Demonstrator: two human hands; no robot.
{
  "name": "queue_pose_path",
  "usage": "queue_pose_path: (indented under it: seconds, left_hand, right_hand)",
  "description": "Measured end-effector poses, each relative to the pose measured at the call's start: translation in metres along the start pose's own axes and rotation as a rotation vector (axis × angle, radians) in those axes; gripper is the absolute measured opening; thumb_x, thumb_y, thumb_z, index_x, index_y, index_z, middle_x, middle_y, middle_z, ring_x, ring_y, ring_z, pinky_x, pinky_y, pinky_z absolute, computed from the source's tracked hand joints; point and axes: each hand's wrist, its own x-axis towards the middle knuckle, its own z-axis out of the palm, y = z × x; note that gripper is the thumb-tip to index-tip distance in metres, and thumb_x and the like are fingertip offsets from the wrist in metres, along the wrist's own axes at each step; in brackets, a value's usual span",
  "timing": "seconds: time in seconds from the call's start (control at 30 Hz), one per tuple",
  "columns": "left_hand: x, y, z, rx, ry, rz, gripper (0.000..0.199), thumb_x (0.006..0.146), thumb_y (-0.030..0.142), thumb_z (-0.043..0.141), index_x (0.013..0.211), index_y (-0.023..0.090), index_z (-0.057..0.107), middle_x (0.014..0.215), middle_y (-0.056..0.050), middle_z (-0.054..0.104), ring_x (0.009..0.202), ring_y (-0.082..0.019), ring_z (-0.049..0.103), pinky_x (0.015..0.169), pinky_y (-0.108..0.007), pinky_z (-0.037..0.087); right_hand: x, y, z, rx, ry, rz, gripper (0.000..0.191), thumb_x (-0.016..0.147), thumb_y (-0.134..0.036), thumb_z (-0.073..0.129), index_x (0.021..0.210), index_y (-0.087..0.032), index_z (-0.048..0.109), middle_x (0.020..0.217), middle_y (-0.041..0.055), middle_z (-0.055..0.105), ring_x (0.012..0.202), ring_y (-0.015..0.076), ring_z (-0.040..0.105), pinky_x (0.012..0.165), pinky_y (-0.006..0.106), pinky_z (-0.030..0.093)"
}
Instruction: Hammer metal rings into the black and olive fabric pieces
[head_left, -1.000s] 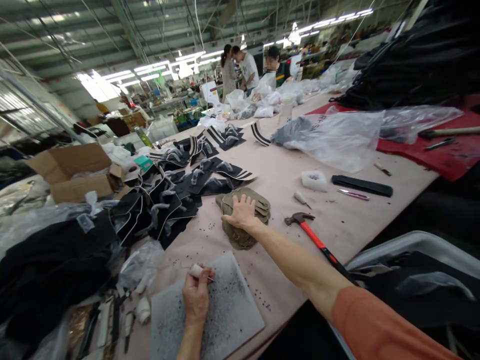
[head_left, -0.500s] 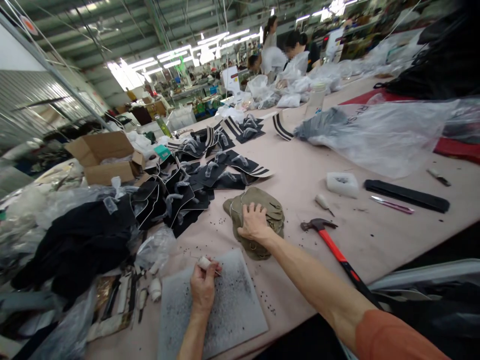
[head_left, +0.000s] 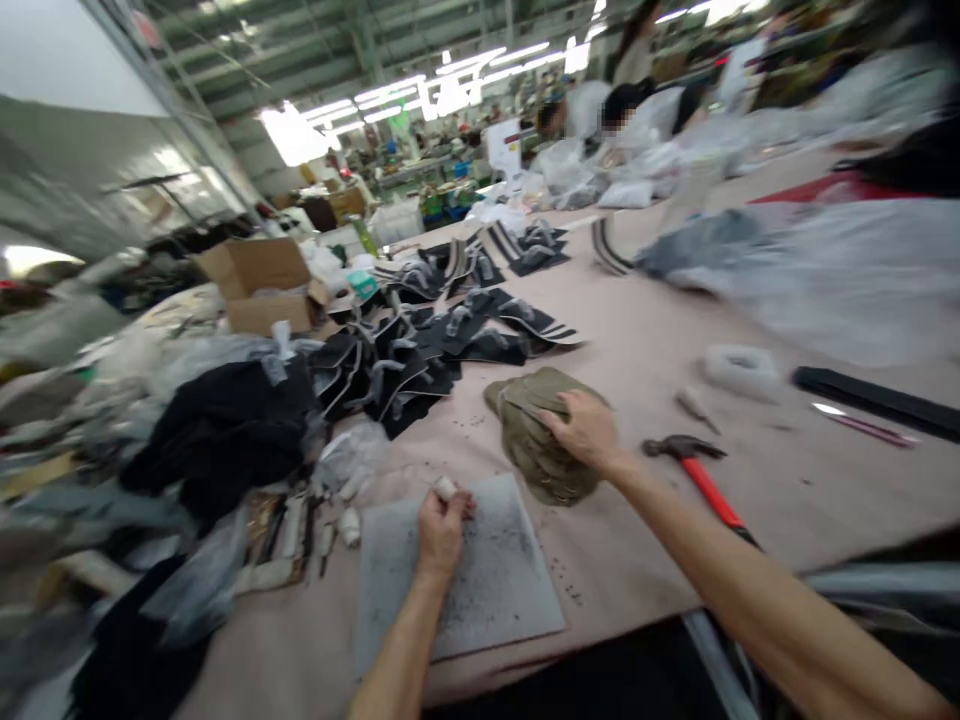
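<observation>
on the left of the worktop [head_left: 615, 360], an open cardboard box [head_left: 266, 315] stands behind a heap of black fabric [head_left: 225, 430]. in front of the heap lies a row of hand tools [head_left: 292, 530]; a crumpled clear plastic bag [head_left: 352, 455] is just beside them. black panels with pale edging [head_left: 420, 370] overlap to the right of the heap.

a flat grey board [head_left: 499, 580] lies near the front edge of the worktop, dark specks scattered on its surface. the left hand [head_left: 441, 535] is positioned over this board, fingers closed around a white-wrapped tool [head_left: 446, 489]. the stack of olive fabric pieces [head_left: 525, 425] lies farther back and to the right of the left hand, well apart from it, just beyond the board's rear right corner.

the right hand [head_left: 589, 432] rests palm down on the right part of the stack, in direct contact; the fingers point left. blur obscures the fingertips, so it cannot be told whether they grip the fabric.

right of the stack, and apart from it, lies a claw hammer [head_left: 705, 485] with a red and black handle. behind the hammer are a small pointed tool [head_left: 696, 408] and a white block [head_left: 742, 372]. at far right, a pink-handled tool [head_left: 862, 425] lies near a long black strip [head_left: 877, 395].
</observation>
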Motion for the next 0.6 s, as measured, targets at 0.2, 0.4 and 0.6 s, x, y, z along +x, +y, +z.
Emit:
queue_pose_path:
  seconds: [0.2,0.4,0.6]
  left_hand:
    - [0.077,0.031,-0.020,0.227,0.038,0.156,0.024,0.085,0.039,0.062,0.090,0.016,0.060,0.086,-0.008,0.070,0.079,-0.019,0.068,0.069,-0.028,0.052]
    - [0.150,0.045,-0.094,0.615,0.141,0.191,0.020,0.078,0.023,0.069,0.069,0.020,0.051,0.065,0.001,0.055,0.070,-0.017,0.054,0.074,-0.031,0.045]
    - [0.172,0.032,-0.174,0.710,0.261,0.198,0.015,0.084,0.031,0.058,0.076,0.020,0.051,0.071,0.001,0.053,0.074,-0.018,0.053,0.079,-0.032,0.043]
  right_hand:
    - [-0.014,0.039,0.049,-0.052,0.120,-0.018,0.062,0.092,-0.059,0.039,0.125,-0.012,0.063,0.130,0.0199,0.062,0.118,0.0361,0.057,0.102,0.049,0.043]
    - [-0.033,0.048,0.072,0.045,0.237,-0.025,0.072,0.092,-0.063,0.030,0.130,-0.009,0.060,0.133,0.0225,0.059,0.128,0.0371,0.052,0.109,0.051,0.041]
    - [-0.032,0.056,0.086,0.068,0.252,-0.042,0.065,0.092,-0.055,0.034,0.138,-0.014,0.055,0.138,0.0195,0.055,0.130,0.0363,0.049,0.110,0.053,0.040]
